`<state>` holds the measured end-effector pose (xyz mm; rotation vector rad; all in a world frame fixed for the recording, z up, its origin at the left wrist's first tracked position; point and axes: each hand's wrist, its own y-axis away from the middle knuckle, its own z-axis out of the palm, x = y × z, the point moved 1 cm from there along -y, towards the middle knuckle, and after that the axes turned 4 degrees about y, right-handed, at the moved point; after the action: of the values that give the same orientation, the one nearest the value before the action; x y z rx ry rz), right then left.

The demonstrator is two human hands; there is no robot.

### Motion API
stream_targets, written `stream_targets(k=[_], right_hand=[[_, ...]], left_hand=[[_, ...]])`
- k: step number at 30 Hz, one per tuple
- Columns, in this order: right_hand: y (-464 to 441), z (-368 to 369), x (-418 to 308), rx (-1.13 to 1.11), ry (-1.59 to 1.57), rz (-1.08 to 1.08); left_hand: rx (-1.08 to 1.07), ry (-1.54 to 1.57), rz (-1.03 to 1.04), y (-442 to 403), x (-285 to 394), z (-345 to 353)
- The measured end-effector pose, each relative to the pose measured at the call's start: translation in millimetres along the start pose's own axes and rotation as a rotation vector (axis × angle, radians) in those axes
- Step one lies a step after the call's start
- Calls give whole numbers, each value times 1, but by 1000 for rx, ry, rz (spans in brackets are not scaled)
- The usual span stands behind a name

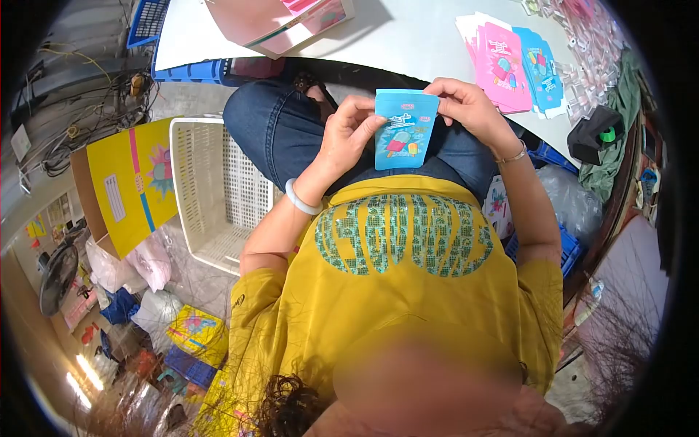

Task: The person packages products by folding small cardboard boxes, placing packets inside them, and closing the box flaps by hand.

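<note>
Above my lap, both hands hold a small blue pouch (pixel 403 146) printed with ice pops and white lettering. My left hand (pixel 345 132) pinches its left side between thumb and fingers. At the top right corner, the fingers of my right hand (pixel 470 109) are closed on the pouch's edge. The pouch looks flat, its printed face turned up toward me. On the white table (pixel 415 44) beyond my right hand lie pink pouches (pixel 502 69) and blue pouches (pixel 539 65) in overlapping piles.
A pink and white box (pixel 284 25) stands at the table's near left. A white plastic crate (pixel 211 197) and a yellow carton (pixel 124 182) are on my left. Small clear-and-white pieces (pixel 590 44) heap at the far right, near a black object (pixel 595 135).
</note>
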<state>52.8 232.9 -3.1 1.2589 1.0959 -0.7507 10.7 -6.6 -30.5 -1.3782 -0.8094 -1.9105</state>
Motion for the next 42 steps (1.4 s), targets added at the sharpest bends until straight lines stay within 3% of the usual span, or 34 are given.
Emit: stream_targets(k=[6, 10, 13, 16, 19, 29, 34, 42], right_hand=[[1, 9, 17, 72, -85, -195], [3, 13, 21, 238, 71, -352], [-1, 24, 13, 404, 113, -231], [-10, 29, 7, 420, 102, -184], [-12, 36, 2, 390, -149, -34], [-7, 33, -10, 243, -226, 49], [2, 31, -14, 250, 35, -68], [3, 37, -16, 197, 75, -39]], left_hand=[[61, -63, 18, -4, -1, 4], [124, -90, -23, -7, -1, 2], [166, -180, -1, -12, 6, 5], [203, -197, -11, -22, 17, 11], [202, -121, -40, -27, 20, 13], [104, -28, -278, -9, 31, 15], [-25, 59, -141, 7, 20, 11], [-60, 97, 33, 14, 23, 17]])
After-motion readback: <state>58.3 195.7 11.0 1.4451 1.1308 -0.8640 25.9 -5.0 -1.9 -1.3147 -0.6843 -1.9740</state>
